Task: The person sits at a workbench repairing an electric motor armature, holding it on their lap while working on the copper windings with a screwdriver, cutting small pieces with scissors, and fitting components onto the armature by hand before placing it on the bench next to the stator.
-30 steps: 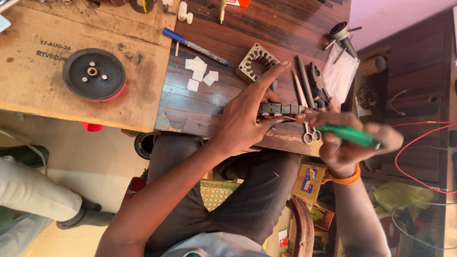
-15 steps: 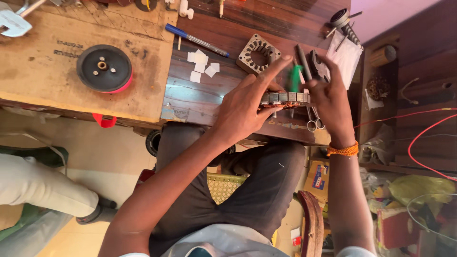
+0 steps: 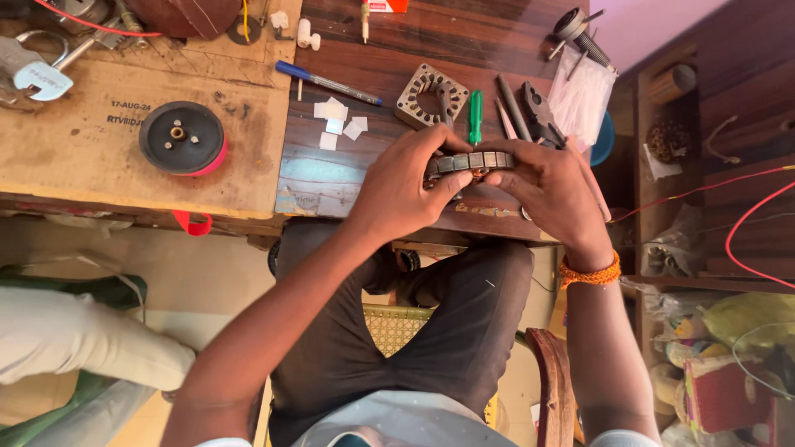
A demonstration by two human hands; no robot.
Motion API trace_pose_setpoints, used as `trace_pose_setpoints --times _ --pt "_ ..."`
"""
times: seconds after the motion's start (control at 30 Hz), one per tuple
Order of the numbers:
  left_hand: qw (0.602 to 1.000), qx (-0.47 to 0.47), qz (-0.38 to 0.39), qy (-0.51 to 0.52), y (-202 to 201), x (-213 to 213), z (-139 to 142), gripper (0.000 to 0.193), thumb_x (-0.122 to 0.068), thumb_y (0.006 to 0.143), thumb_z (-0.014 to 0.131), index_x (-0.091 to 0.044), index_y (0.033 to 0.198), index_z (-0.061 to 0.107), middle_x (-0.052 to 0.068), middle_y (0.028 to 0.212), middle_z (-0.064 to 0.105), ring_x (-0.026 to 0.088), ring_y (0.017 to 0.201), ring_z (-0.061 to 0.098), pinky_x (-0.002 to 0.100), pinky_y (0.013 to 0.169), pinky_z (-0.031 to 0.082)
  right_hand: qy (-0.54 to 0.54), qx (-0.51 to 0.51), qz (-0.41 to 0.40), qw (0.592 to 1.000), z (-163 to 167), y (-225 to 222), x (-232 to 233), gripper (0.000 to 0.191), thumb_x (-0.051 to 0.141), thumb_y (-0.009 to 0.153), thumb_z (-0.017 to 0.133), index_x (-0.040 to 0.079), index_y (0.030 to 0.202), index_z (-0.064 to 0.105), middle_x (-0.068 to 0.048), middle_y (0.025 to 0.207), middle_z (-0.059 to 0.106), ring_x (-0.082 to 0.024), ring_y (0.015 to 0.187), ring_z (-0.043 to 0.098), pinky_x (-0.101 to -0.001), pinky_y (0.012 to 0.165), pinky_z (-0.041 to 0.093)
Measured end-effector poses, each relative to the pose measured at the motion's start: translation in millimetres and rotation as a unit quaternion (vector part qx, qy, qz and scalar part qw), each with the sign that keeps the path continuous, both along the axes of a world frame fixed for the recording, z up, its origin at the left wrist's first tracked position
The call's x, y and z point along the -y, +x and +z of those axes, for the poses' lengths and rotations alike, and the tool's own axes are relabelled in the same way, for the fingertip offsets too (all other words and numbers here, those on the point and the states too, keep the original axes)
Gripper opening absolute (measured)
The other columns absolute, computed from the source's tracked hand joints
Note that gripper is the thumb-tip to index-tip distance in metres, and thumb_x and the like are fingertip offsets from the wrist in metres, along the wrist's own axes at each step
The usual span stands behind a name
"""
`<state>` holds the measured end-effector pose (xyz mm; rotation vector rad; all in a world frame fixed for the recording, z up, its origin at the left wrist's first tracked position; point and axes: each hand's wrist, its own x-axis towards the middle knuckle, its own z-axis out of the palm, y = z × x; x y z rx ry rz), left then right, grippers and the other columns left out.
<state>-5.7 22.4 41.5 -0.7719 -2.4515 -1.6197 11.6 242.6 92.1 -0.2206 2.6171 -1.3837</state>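
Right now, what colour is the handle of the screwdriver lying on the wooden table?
Green: the screwdriver handle shows best in the head view.

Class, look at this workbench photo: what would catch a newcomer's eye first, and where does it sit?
Both hands meet at the middle of the dark wooden bench, the left hand and right hand gripping a ring-shaped metal part with segmented sides. Just beyond lie a green-handled screwdriver and a second metal ring. Far left, a black wheel with a red rim rests on cardboard.
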Motion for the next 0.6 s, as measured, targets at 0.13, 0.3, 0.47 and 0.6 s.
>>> trace_pose_setpoints --times 0.13,0.3,0.47,0.6 --pt "0.996 0.054 -0.037 -0.06 -3.9 -5.2 12.7 0.033 -0.02 0.091 0.074 -0.008 0.115 0.055 0.01 0.114 0.067 0.035 0.111 0.06 0.048 0.092 0.047 -0.081 -0.087 0.086 0.989 -5.9 1.2 -3.2 0.039 0.008 0.098 0.073 -0.002 0.134 0.065 -0.004 0.112 0.076 -0.005 0.102 0.066 -0.0251 0.086 0.057" --pt "0.991 0.02 -0.022 -0.133 -2.9 -20.4 27.2 0.036 -0.014 0.088 0.074 -0.006 0.11 0.047 0.013 0.111 0.063 0.038 0.112 0.059 0.052 0.083 0.046 0.001 -0.072 0.025 0.997 -9.3 2.9 -8.9 0.04 0.005 0.09 0.075 0.0 0.129 0.068 -0.008 0.096 0.08 -0.007 0.087 0.07 -0.026 0.074 0.056" --pt "0.981 -0.027 -0.005 -0.19 -2.2 -20.6 34.5 0.039 -0.018 0.09 0.075 -0.005 0.107 0.043 0.016 0.106 0.06 0.038 0.11 0.06 0.051 0.082 0.047 -0.04 -0.053 -0.002 0.998 -5.5 3.3 -4.7 0.04 0.004 0.09 0.074 0.0 0.13 0.068 -0.009 0.101 0.08 -0.008 0.094 0.072 -0.0269 0.08 0.057" --pt "0.982 -0.034 -0.012 -0.185 -6.8 -15.7 33.8 0.041 -0.019 0.091 0.075 -0.004 0.11 0.042 0.016 0.107 0.061 0.04 0.109 0.061 0.052 0.083 0.048 -0.049 -0.089 -0.004 0.995 -13.5 3.9 -2.0 0.043 0.003 0.093 0.074 -0.002 0.135 0.064 -0.012 0.119 0.077 -0.012 0.108 0.07 -0.0287 0.09 0.056"
